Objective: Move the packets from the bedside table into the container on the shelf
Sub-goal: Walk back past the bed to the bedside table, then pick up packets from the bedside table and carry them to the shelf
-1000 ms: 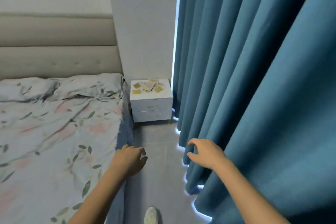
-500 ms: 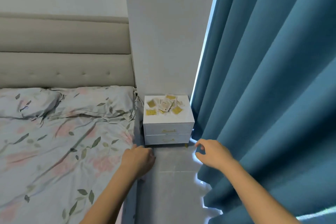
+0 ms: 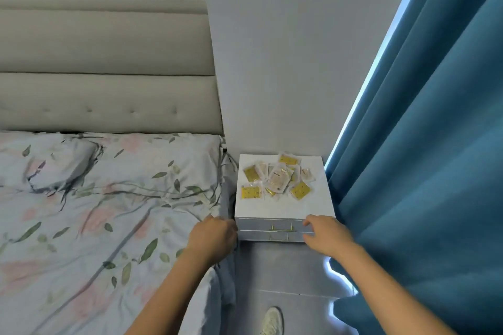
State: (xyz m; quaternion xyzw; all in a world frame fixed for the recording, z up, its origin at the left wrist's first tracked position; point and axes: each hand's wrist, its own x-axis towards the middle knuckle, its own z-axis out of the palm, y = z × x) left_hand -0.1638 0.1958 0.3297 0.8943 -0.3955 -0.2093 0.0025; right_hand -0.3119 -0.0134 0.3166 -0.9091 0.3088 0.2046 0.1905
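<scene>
Several small yellow and white packets (image 3: 277, 179) lie in a loose pile on top of a white bedside table (image 3: 313, 204) with two drawers. My left hand (image 3: 212, 236) hovers at the table's front left corner, fingers curled and holding nothing. In front of the drawers, at the front right corner, is my right hand (image 3: 326, 234) with fingers apart and empty. Both hands are short of the packets. The shelf and its container are out of view.
A bed (image 3: 95, 212) with a floral cover and a beige padded headboard (image 3: 109, 68) fills the left. A heavy blue curtain (image 3: 435, 158) hangs close on the right. Between them is a narrow strip of grey floor (image 3: 283, 275); my shoe (image 3: 272, 321) shows at the bottom.
I have walked up the gap towards the bedside table, which now looks much nearer. Both hands have gone forward from mid-floor to the table's front edge.
</scene>
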